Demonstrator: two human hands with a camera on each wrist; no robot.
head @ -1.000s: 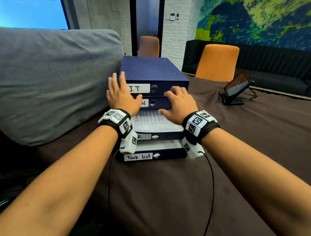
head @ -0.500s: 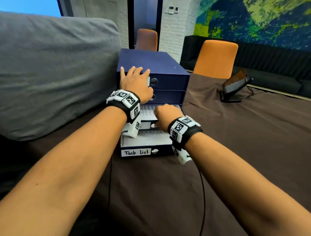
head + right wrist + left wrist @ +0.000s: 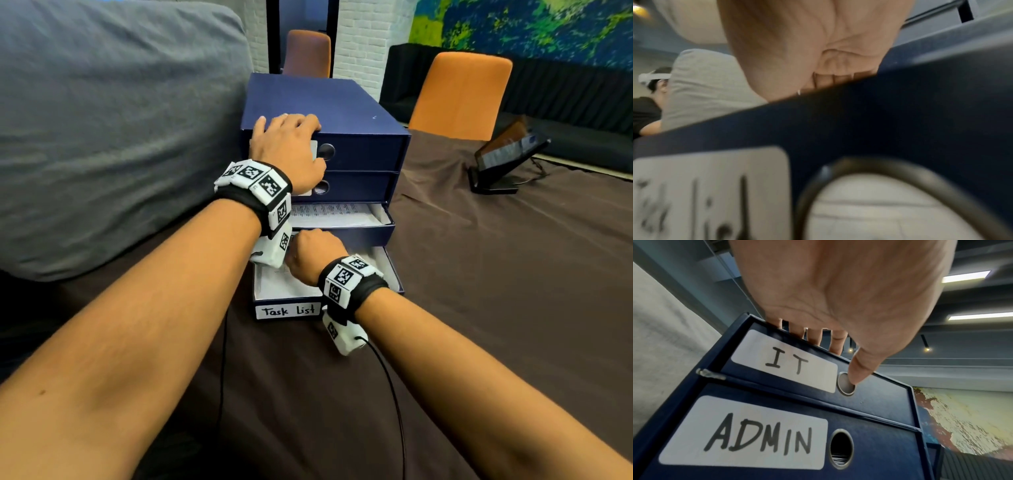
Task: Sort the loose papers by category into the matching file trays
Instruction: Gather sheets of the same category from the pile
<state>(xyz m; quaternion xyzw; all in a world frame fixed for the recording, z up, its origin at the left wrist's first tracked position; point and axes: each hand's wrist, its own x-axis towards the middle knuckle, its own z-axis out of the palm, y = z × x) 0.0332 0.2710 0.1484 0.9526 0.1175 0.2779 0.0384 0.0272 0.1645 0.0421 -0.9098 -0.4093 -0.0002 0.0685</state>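
Head view: the left hand (image 3: 289,150) drapes over the top front edge of the blue drawer unit (image 3: 329,102), four fingers hooked onto its lid and the thumb (image 3: 859,369) pressed beside the finger hole of the "IT" drawer (image 3: 875,395), bracing rather than gripping. Below it, the right hand (image 3: 313,255) curls at the front of the third drawer (image 3: 359,231), which stands partly open with printed papers (image 3: 335,214) showing inside; whether those fingers pinch the front panel or merely push it cannot be told. The "Task List" drawer (image 3: 287,311) at the bottom juts farthest out with a sheet in it, while "ADMIN" (image 3: 748,441) sits closed. Judged from here, a skewed push could jam the third drawer or crumple the top sheet, and a slack left hand could let the whole unit slide across the brown-clothed desk (image 3: 479,342) toward its far edge. Both forearms reach straight forward, wrists bent down.
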